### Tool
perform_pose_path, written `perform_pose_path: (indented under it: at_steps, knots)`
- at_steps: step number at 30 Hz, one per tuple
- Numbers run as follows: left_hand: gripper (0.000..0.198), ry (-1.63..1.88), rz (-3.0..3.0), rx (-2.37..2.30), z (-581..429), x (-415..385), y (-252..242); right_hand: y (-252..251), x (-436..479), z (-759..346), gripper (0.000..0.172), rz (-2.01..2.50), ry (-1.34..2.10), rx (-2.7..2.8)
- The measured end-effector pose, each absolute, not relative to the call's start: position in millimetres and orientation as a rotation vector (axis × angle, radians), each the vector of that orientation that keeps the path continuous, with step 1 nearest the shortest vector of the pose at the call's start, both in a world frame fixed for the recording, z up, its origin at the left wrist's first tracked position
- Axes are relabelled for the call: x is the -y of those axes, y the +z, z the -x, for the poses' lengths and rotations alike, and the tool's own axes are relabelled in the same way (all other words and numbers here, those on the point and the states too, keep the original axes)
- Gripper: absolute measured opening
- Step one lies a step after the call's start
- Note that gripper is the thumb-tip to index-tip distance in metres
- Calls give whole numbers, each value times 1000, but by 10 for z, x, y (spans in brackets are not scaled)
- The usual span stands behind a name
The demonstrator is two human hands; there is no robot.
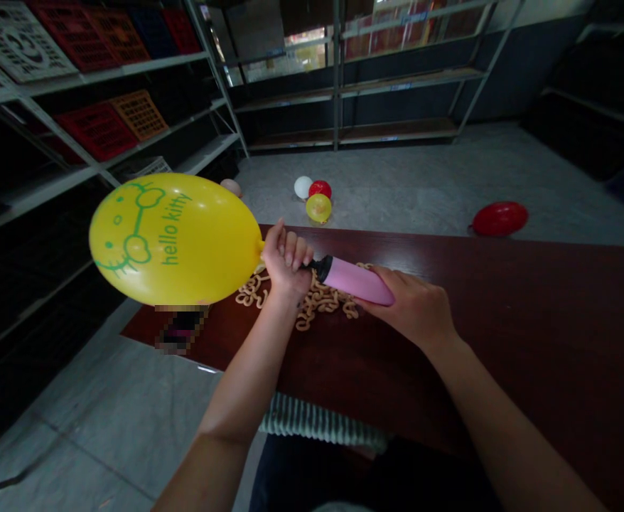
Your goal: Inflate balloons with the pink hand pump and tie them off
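A large inflated yellow balloon (200,235) with a green "hello kitty" print points out to the left. My left hand (288,259) is closed round its neck at the black nozzle end of a pink hand pump (357,281). The fingers hide where neck and nozzle meet. My right hand (416,302) is wrapped round the other end of the pump's pink barrel, which tilts slightly down to the right. Below both hands, a loose pile of tan, curly, squiggly pieces (325,302) lies on the dark reddish-brown table (530,334).
A blurred-out dark object (183,331) lies at the table's left edge. On the floor beyond are a white balloon (303,187), a small red balloon (320,190), a small yellow balloon (319,208) and a larger red balloon (501,218). Metal shelves (338,92) with crates (96,131) stand behind and left.
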State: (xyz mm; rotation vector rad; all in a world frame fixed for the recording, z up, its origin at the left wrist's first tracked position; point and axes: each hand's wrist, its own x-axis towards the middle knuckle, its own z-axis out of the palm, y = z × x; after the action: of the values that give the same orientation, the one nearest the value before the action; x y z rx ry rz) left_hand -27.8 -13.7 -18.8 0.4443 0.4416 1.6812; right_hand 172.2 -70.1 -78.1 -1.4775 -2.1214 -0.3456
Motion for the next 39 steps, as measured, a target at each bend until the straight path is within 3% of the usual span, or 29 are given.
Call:
perform_pose_path:
  at_steps: [10,25,39]
  knots:
    - [54,1707,-455,-427,411,108,-121,-775,631,-1833,53,1469,-282,2141]
    - [64,1869,-450,-352,766,111,-53,-754,556,-2258,49,1423,-669,2151]
    - [61,1778,-466,-442,435,153,-101,-731,653,-1959,50,1375,-509,2204]
